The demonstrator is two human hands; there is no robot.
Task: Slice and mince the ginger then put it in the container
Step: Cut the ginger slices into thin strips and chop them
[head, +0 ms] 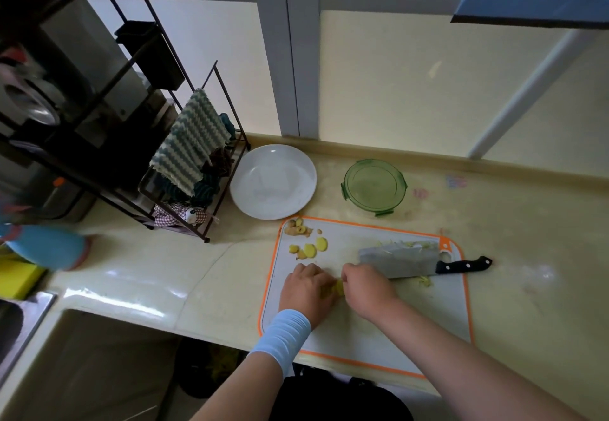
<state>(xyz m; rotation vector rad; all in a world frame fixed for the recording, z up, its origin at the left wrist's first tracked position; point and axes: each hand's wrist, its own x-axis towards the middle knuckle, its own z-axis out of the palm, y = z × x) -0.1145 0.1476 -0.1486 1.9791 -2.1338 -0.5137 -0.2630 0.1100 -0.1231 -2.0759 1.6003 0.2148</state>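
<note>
Slicing looks mostly done. The left hand (306,292) and right hand (365,287) grip stacked yellow ginger slices (334,288). The black-handled steel cleaver (402,259) lies idle. Mincing and filling the round green container (374,186) remain.

Both forearms are reaching forward and angling inward, the left one wearing a pale blue wristband (283,335) and the right one bare. The left hand (304,288) is lying knuckles-up with its fingers curling downward, while the right hand (367,285) is turning in toward it — both sets of fingertips pinching the yellow ginger (333,288) between them.
</note>
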